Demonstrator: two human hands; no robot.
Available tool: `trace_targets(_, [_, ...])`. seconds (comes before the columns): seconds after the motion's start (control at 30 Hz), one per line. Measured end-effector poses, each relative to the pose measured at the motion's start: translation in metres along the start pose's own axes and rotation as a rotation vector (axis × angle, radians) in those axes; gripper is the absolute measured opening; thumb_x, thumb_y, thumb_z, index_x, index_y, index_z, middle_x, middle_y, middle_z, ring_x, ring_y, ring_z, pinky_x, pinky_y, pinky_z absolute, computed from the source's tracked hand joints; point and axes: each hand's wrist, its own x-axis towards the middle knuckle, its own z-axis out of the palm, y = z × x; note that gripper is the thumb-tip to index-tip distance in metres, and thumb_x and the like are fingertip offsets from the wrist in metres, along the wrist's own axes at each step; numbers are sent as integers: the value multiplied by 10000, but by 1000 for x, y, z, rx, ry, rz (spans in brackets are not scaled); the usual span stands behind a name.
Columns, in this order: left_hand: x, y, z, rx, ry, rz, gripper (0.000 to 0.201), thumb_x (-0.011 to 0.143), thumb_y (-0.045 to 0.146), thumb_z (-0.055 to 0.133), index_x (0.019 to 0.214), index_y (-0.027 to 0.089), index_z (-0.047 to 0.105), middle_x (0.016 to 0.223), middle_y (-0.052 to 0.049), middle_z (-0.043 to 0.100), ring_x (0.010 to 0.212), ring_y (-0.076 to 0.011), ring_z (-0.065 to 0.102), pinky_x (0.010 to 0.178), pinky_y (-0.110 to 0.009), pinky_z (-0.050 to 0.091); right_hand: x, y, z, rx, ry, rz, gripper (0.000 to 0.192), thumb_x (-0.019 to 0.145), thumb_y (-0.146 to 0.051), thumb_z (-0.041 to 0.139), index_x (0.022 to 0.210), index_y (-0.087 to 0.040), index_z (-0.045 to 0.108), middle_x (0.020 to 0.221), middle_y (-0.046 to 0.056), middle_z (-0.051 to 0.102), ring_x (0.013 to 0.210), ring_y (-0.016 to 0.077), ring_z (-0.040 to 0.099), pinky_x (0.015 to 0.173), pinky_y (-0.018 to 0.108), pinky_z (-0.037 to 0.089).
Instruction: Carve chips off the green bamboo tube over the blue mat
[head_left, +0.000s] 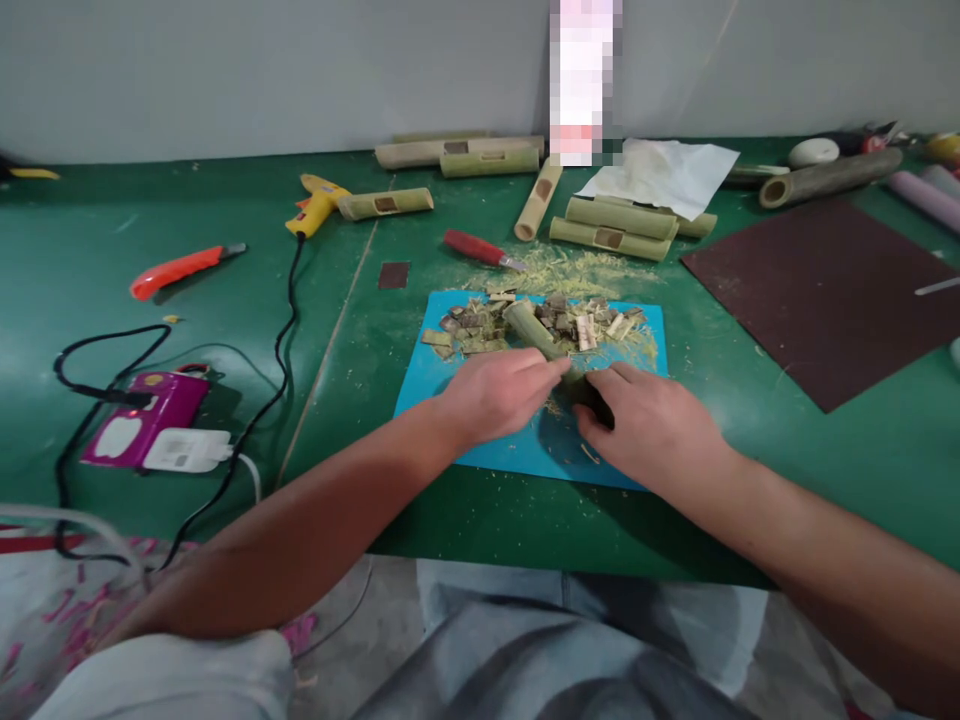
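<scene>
— What covers the green worktop (90, 260)?
— A dark brown sheet (832, 290) at right, a blue cutting mat (427, 385) in the middle strewn with bamboo chips (480, 325).
— And the hands?
— Both meet on a green bamboo tube (534, 335) lying on the mat. The left hand (499, 395) has its grip closed around the tube's middle; the right hand (656, 420) is wrapped over its near end.
— Smaller things?
— A yellow glue gun (319, 205), an orange utility knife (180, 268), a red-handled knife (480, 250). No writing is readable.
</scene>
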Motion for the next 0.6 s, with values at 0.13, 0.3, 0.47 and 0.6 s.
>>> trace_targets(0.13, [-1, -3, -1, 17, 80, -65, 385, 1039, 298, 368, 1171, 137, 692, 773, -61, 660, 676, -136, 613, 583, -226, 448, -1, -3, -3, -30, -11, 24, 230, 904, -299, 484, 890, -154, 663, 873, 80, 667, 718, 175, 573, 565, 319, 253])
trace_targets(0.3, [0, 1, -2, 81, 47, -17, 403, 1045, 282, 328, 1200, 146, 674, 739, -48, 636, 620, -139, 591, 518, -235, 405, -2, -4, -4, -46, -7, 9, 228, 916, -299, 481, 901, -160, 661, 866, 76, 671, 722, 174, 579, 570, 324, 245])
trace_targets(0.47, [0, -2, -2, 96, -1, 12, 404, 1040, 281, 324, 1217, 150, 662, 729, -41, 626, 599, -133, 565, 525, -243, 416, -3, -4, -5, -46, -43, -8, 224, 920, -300, 487, 916, -155, 657, 878, 77, 672, 738, 181, 591, 576, 320, 258])
trace_targets(0.6, [-1, -10, -4, 126, 77, -102, 411, 1035, 282, 327, 1187, 131, 678, 782, -69, 650, 650, -141, 585, 571, -240, 447, -2, -5, -5, -37, -51, 10, 246, 938, -310, 465, 921, -156, 655, 890, 77, 668, 740, 181, 594, 575, 317, 271])
